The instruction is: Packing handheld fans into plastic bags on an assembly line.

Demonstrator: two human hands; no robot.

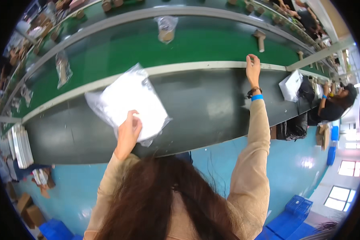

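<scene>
I see the left hand (pixel 129 130) curled on a white plastic stack (pixel 146 102), its grip unclear; the right hand (pixel 253 69), loosely released, reaches toward the green belt (pixel 212 47).

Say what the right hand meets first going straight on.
The right hand would probably brush the brown T-shaped piece on the green belt, or pass just left of it; depth is unclear.

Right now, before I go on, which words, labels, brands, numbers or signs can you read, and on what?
None can be read.
White stack in clear plastic, at the left hand: no print visible.
Blue wristband: no legible lettering.
Bagged item on the green belt: too small and blurred to tell.
Blue crate: likewise.
</scene>
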